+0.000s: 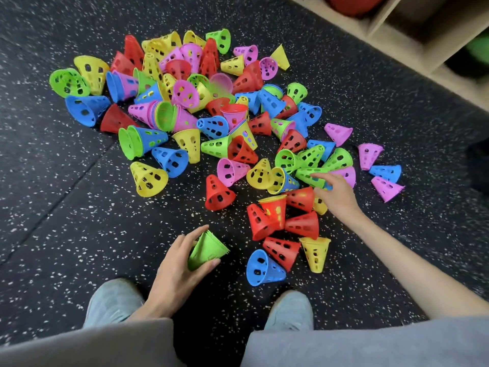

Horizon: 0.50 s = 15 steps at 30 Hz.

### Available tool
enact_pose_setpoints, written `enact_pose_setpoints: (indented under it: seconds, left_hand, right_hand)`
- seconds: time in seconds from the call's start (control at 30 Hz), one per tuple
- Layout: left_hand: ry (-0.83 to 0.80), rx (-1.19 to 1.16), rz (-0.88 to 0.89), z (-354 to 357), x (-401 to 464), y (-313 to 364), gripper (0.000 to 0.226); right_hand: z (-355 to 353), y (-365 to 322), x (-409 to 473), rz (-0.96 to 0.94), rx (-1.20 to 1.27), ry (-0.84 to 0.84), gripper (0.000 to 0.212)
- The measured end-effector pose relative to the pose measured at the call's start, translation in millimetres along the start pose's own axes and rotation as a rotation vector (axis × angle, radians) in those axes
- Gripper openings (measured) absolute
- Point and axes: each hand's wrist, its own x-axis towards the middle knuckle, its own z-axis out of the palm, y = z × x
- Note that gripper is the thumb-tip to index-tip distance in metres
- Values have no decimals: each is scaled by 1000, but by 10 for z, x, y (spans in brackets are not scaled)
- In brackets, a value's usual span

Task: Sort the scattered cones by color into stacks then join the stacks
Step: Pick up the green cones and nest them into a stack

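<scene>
Speckled floor (79, 221); cones (185, 115) look light, stiff, perforated: grip rims. Left hand (177, 263) clasps green stack (207, 249); right hand (334, 190), fingers loose, touches green cone (308, 174).

Above the cone pile (201, 112), the wooden shelf (412, 35) is blurred and cut off by the top and right edges; a red ball (354, 5) inside it shows only partly.

The cones (185, 120) are looking like smooth, slightly glossy moulded plastic, pierced with holes. The floor (79, 207) is showing as matt black rubber, grainy and flecked white. The shelf unit (412, 30) is appearing as pale, matt wood.
</scene>
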Motion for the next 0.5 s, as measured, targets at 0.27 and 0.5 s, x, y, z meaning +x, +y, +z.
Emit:
enact_pose_setpoints:
  seconds: [0.27, 0.5]
  left_hand:
    - [-4, 16, 4, 12, 11, -12, 71]
    - [-18, 15, 1, 22, 17, -28, 72]
  right_hand:
    - [35, 152, 252, 192, 101, 145, 38]
    - [4, 26, 194, 207, 186, 98, 39]
